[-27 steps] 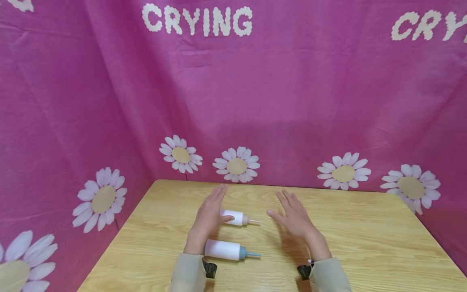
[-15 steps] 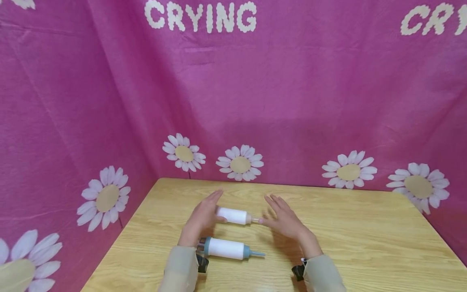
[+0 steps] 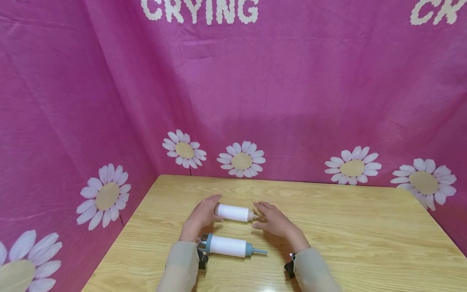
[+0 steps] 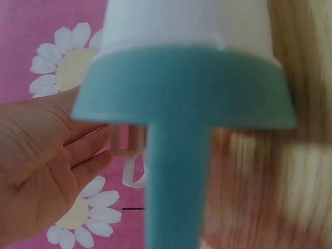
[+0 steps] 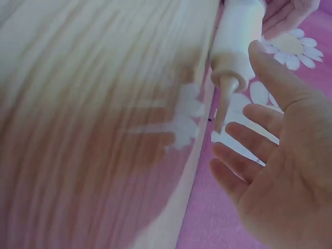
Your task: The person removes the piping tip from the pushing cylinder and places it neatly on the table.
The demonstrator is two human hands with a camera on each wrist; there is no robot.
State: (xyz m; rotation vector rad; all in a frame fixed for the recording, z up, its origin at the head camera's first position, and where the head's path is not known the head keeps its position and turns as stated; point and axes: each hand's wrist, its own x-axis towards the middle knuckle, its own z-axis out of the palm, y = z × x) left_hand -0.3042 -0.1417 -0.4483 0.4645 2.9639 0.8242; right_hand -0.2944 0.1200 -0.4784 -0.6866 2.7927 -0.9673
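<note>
**Beige-tipped tube [image 3: 233, 212] between your left hand [image 3: 200, 214] and right hand [image 3: 276, 221]**

This white tube lies on the bench [image 3: 365, 227] just beyond the teal-tipped tube [image 3: 228, 246], nozzle pointing the same way, to the right. Beyond the teal-tipped tube's left end, your left fingers [image 4: 91, 145] are loosely extended at the far tube's rear; you cannot tell whether they touch it. Beyond the teal-tipped tube's nozzle, your right fingers [image 5: 238, 160] are spread, gripping nothing, beside the beige nozzle. Well beyond the teal-tipped tube hangs a pink cloth [image 3: 292, 81] printed with daisies [image 3: 241, 161].
</note>
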